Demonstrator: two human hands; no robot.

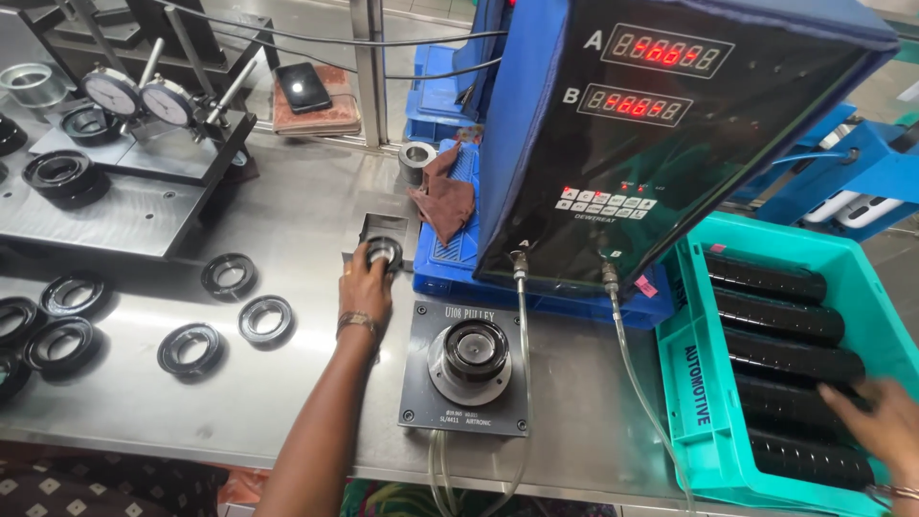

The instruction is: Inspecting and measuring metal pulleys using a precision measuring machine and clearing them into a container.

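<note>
Black ring-shaped pulley part with a shiny metal centre sits on a small square grey gauge block set on the steel bench, just left of the blue crate. The left hand lies over its near side, fingers curled partway round the rim and touching it; whether they clamp it or only rest there I cannot tell. By my judgement the step in hand is seating or turning this ring on the block for a check, and the next move calls for a firm hold on the rim and a straight lift clear of the block.

Just beside the wrist stands a dark square plate with a round metal gauge head, hoses running up to the tilted blue readout box with red digits. More black rings lie loose on the bench to the left, well apart from the hand.

The right hand reaches into the teal plastic bin, fingers spread flat on stacked black ring columns, closing on nothing that shows.
</note>
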